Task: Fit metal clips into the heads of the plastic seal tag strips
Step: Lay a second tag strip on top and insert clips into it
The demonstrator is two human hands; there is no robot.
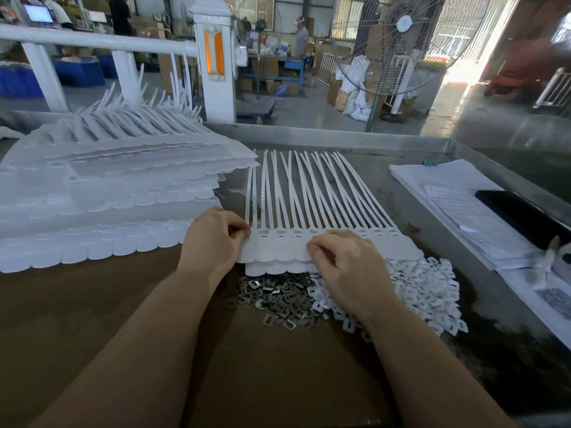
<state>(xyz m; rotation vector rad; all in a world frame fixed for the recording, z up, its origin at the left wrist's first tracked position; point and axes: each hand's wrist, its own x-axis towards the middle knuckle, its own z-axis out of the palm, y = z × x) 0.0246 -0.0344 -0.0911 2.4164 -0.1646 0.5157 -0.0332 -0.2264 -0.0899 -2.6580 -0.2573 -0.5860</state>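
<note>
Head view: left hand (pixel 213 239) pinches a small clip at the flat white seal strips (pixel 324 211); right hand (pixel 349 267) grip curled, contents unclear

We count two bare hands (pixel 213 239), one tall stack of white plastic strip sheets (pixel 108 211), one black phone (pixel 522 216).

clip in left grip (pixel 216 234) — hidden

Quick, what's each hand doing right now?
Left hand: fingers pinch the leftmost head of the seal tag strip row.
Right hand: fingers curled on the row's heads; holding anything cannot be told.
</note>
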